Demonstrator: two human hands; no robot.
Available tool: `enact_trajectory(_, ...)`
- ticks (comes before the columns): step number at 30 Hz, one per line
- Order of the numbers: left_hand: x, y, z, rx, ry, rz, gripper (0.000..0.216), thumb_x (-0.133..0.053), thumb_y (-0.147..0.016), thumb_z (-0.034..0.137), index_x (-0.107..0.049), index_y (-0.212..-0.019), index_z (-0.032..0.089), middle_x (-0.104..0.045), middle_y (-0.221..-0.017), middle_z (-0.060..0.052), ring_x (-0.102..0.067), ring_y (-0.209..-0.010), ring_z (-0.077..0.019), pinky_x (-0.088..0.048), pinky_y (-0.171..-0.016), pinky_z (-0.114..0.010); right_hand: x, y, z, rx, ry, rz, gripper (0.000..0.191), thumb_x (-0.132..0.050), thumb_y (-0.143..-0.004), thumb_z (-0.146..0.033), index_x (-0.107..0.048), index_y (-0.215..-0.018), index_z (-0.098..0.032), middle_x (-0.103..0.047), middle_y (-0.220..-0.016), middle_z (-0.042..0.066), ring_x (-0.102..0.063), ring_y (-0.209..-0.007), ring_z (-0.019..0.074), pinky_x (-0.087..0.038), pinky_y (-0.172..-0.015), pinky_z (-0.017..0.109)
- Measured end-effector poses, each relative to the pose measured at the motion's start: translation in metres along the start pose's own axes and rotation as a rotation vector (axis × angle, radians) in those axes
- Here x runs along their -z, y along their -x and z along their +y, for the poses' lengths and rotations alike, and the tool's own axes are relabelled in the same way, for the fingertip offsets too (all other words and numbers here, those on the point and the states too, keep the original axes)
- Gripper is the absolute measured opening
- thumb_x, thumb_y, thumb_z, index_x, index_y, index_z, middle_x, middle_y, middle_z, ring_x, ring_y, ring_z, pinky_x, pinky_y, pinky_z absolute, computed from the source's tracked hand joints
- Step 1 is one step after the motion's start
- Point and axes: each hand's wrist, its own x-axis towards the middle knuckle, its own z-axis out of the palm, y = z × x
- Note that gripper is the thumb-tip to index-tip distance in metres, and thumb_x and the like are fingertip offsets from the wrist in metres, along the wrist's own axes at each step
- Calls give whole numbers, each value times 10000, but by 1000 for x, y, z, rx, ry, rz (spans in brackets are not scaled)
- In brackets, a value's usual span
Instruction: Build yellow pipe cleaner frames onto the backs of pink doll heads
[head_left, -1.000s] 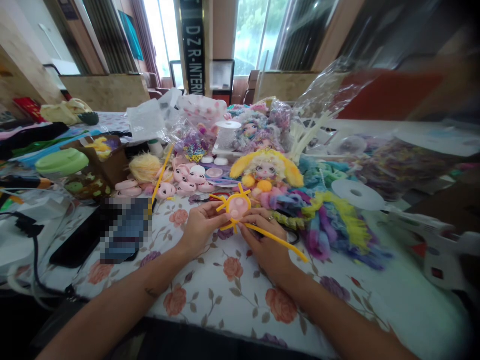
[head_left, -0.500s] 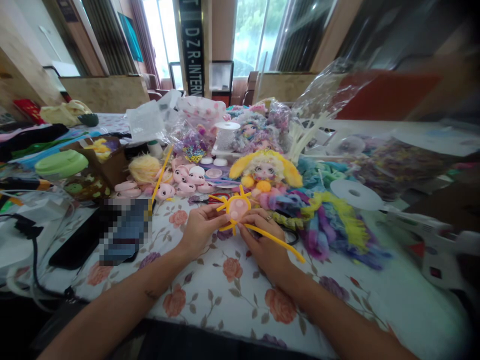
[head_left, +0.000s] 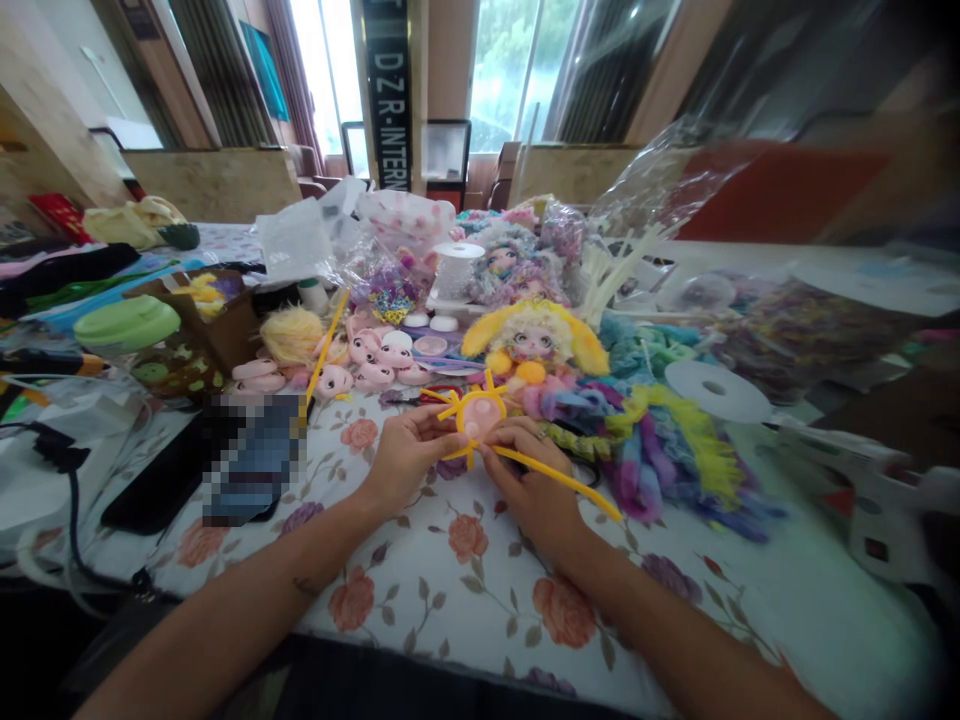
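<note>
The left hand (head_left: 405, 465), thumb and fingers nearly together, pinches the lower-left edge of a yellow-rimmed pink disc (head_left: 480, 412) held over the flowered tablecloth (head_left: 420, 625), and the right hand (head_left: 544, 500), fingers similarly narrowed, grips its lower-right edge beside a yellow strip (head_left: 566, 478).

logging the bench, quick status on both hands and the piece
Left hand and right hand both gripping yellow-rimmed pink piece. Yellow strip across right hand. Yellow-eared doll beyond, not blocking.

Both hands (head_left: 405, 455) (head_left: 541, 492) hold a yellow-rimmed pink piece (head_left: 481, 411) over floral cloth (head_left: 409, 600)
</note>
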Motion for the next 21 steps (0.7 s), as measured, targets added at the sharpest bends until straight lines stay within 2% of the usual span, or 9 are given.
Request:
enact_trajectory(8,2,0,0,10,-9,-39,347,-797,-593,218,-704,-912,117,-712,-853,-84,-650,-766,-183,-510,-703,-281,1,-2,-2,22,-42,8,72,-586,-792,-167,-585,-750,-225,-630,-824,32,-610,-805,187,-497,-751,329)
enact_trajectory(13,3,0,-1,22,3,-87,336,-779,-623,222,-711,-936,121,-709,-856,-86,-643,-737,-171,-506,-717,-291,1,-1,1,37,-31,4,85,-575,-807,-163,-610,-748,-213,-624,-850,41,-608,-803,178,-493,-753,324)
enact_trajectory(21,2,1,0,38,-13,-57,301,-763,-618,191,-708,-905,117,-704,-848,-81,-647,-753,-182,-507,-696,-284,0,0,0,61,-1,2,83,-592,-801,-168,-634,-759,-227,-627,-821,25,-604,-792,172,-497,-717,308)
